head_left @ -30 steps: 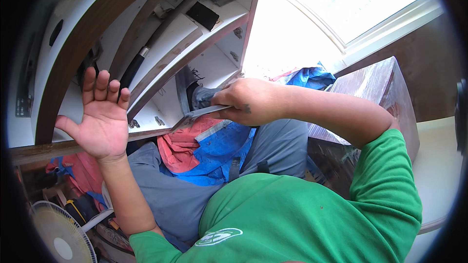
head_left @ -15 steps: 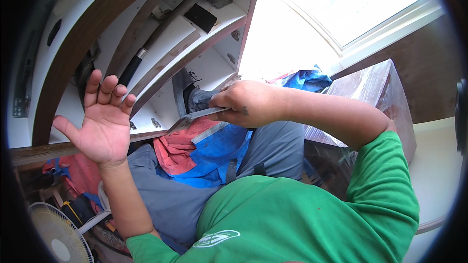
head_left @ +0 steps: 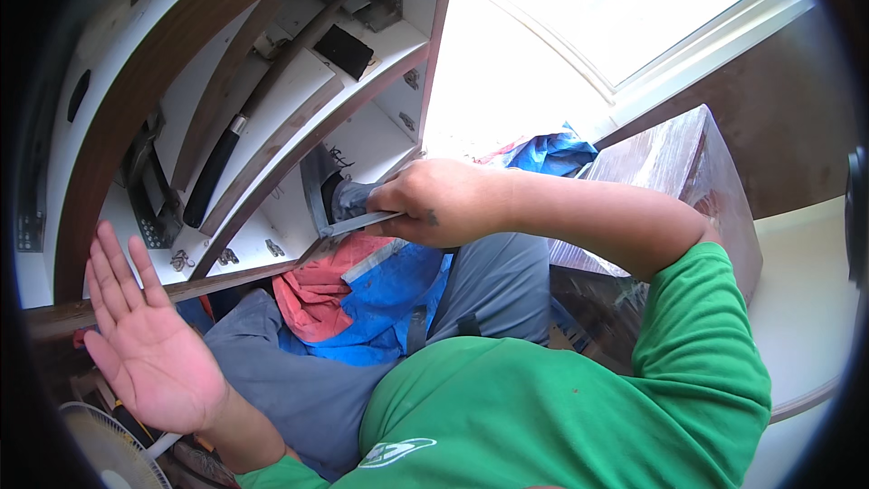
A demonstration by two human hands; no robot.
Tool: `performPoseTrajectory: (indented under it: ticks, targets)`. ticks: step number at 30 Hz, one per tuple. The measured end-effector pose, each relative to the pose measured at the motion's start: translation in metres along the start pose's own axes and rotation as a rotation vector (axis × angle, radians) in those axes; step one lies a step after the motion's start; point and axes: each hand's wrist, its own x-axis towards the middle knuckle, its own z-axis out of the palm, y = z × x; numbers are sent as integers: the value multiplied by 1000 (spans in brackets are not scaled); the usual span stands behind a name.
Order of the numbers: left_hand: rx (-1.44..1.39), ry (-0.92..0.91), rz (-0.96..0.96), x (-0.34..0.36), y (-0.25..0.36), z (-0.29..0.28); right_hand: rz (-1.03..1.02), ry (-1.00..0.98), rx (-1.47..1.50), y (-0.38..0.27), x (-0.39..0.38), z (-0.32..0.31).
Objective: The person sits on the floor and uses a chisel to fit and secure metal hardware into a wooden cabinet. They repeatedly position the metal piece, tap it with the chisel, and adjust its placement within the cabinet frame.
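Observation:
My right hand [head_left: 430,204] grips a thin grey flat strip [head_left: 353,223], angled toward the lower compartment of a white cabinet with brown edging [head_left: 127,63]. My left hand [head_left: 154,362] is open, palm up, fingers outstretched beside the cabinet’s front lower edge at left, holding nothing; whether the fingertips touch the edge I cannot tell. Inside the cabinet lie a long bar with a black handle [head_left: 211,172], metal drawer runners [head_left: 145,199], a black block [head_left: 344,50] and small hinges [head_left: 274,248].
A red and blue tarp [head_left: 389,308] lies between my grey-trousered legs [head_left: 489,290]. A plastic-wrapped box [head_left: 670,149] stands at right, below a bright window [head_left: 615,9]. Another crumpled blue sheet [head_left: 548,152] lies behind. A fan [head_left: 100,439] is at lower left.
My left hand has moved down and leftward from in front of the cabinet interior, still open. My right hand still holds the strip, while the view has shifted slightly.

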Motion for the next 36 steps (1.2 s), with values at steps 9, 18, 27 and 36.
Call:
performPoseTrajectory:
  ticks: [9, 18, 27, 36]
  targets:
    - [38, -51, -4, -1, 8, -9, 9, 1, -14, 1, 2, 2]
    - [-19, -33, -31, 1, 16, -13, 26, 2, -6, -1, 0, -2]
    - [-5, 35, -41, 4, 12, -13, 40, -20, -39, 1, 2, -2]
    - [-93, -18, -124, 5, 11, -19, 19, 9, -7, 2, 2, 3]
